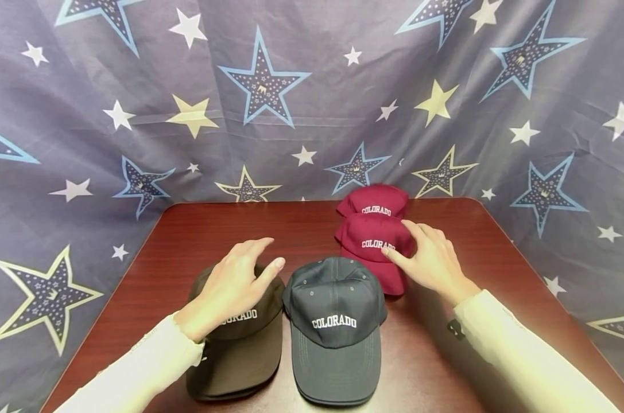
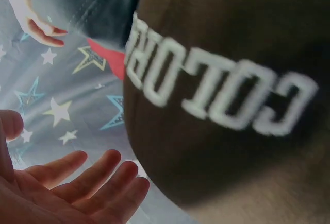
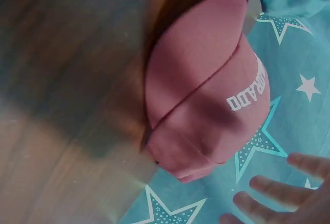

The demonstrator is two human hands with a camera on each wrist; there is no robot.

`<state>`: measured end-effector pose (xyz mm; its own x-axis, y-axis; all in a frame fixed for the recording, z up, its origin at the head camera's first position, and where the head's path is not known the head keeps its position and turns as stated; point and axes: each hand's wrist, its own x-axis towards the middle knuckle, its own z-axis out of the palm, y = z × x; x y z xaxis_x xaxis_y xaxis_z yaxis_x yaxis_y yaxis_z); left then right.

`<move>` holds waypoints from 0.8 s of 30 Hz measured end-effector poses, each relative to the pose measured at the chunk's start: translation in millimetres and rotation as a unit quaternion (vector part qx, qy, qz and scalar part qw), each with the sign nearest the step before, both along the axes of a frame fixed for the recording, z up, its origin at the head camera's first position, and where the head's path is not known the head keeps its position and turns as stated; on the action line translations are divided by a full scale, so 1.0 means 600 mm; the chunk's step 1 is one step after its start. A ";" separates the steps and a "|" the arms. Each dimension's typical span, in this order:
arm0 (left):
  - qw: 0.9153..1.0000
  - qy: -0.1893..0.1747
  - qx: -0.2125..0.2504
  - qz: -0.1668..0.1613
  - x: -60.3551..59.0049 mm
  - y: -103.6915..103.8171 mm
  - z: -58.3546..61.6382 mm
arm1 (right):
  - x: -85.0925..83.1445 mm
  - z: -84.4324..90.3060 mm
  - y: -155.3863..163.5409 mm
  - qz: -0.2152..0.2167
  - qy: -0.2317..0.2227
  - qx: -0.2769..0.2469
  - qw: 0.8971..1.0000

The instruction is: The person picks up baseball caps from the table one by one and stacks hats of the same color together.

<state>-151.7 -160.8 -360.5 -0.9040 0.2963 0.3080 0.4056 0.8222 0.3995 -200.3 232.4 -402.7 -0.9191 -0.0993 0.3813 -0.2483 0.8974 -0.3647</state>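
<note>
Hands both relaxed, fingers straight, gripping nothing. Left hand hovers over crown of brown cap, w/ grey cap just beside it on its inner side. Right hand at near maroon cap, fingertips touching its front by the lettering; 2nd maroon cap sits right behind, beyond the fingers, touching the 1st. All caps lie on table, star-print cloth behind.
</note>
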 end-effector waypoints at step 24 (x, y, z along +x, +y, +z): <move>0.998 -0.006 0.011 0.054 0.003 -0.077 0.000 | -0.072 0.014 -0.028 -0.007 -0.054 0.040 0.998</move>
<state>-150.0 -206.8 -360.3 -0.9337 0.1912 0.3029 0.3111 0.8519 0.4213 -243.5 215.8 -394.2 -0.9562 -0.1115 0.2705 -0.1975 0.9280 -0.3159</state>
